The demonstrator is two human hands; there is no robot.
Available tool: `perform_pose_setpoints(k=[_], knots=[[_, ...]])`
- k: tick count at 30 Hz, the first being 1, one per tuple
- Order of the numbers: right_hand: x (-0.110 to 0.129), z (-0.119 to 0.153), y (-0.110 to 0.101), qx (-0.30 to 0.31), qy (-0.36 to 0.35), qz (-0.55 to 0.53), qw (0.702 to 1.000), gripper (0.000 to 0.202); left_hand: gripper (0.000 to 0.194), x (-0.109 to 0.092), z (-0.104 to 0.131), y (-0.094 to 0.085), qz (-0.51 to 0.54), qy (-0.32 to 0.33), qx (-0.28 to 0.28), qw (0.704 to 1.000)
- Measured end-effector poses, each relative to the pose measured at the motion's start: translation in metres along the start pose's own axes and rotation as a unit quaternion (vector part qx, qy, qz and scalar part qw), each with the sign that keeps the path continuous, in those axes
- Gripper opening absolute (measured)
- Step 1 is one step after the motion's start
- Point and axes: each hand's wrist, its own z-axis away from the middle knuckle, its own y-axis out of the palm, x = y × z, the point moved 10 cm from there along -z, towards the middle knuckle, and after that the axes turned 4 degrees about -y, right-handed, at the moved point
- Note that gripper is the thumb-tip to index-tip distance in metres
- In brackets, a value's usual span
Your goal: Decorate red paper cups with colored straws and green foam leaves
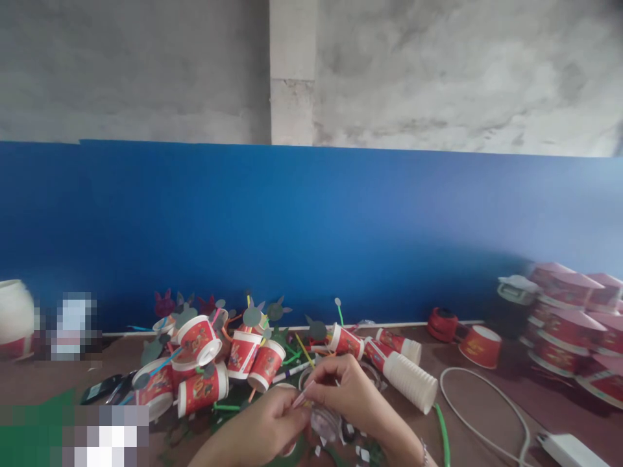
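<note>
My left hand [282, 420] and my right hand [346, 390] meet low in the middle, fingertips pinched together. Between them is a small pale pinkish strip [302, 394]; its exact kind is too small to tell. Just under the hands lies a clear roll of tape or plastic [326, 423], partly covered by my fingers. Small white scraps [363, 453] are scattered beside it. To the left, several red printed paper cups [202, 390] lie in a heap, with coloured sticks and grey animal-shaped cutouts [252, 315]. A stack of nested paper cups [409, 383] lies to the right of my right hand.
A white cable [479, 373] loops over the brown table [467, 434], near a white adapter [569, 450]. A green tube [442, 434] lies closer in. Red cup lanterns [564, 331] are piled at right. A blue panel [311, 233] stands behind everything.
</note>
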Motion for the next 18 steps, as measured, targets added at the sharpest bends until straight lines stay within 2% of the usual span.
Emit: perform_pose_setpoints(k=[3, 5, 6, 9, 11, 13, 15, 18], knots=[[-0.005, -0.002, -0.004, -0.013, 0.019, -0.007, 1.0, 0.008, 0.023, -0.009, 0.004, -0.007, -0.049, 0.02, -0.046, 0.998], [-0.01, -0.004, -0.008, -0.025, 0.032, -0.024, 0.999, 0.011, 0.013, -0.017, 0.007, -0.017, -0.116, 0.043, -0.117, 0.985], [-0.013, -0.005, -0.01, -0.033, 0.037, -0.034, 0.998, 0.013, 0.009, -0.021, 0.009, -0.023, -0.161, 0.056, -0.163, 0.972], [-0.023, -0.008, -0.014, -0.056, 0.05, -0.057, 0.996, 0.018, 0.027, -0.034, 0.015, -0.028, -0.314, 0.108, -0.284, 0.9], [-0.03, -0.009, -0.016, -0.073, 0.062, -0.065, 0.993, 0.021, 0.034, -0.04, 0.016, -0.022, -0.393, 0.146, -0.338, 0.843], [-0.035, -0.009, -0.017, -0.087, 0.071, -0.065, 0.992, 0.024, 0.036, -0.038, 0.014, -0.018, -0.439, 0.155, -0.38, 0.799], [-0.037, -0.009, -0.017, -0.093, 0.077, -0.069, 0.99, 0.028, 0.037, -0.032, 0.007, -0.011, -0.473, 0.155, -0.39, 0.775], [-0.033, -0.008, -0.018, -0.087, 0.068, -0.075, 0.991, 0.031, 0.039, -0.02, -0.004, -0.01, -0.497, 0.114, -0.398, 0.763]])
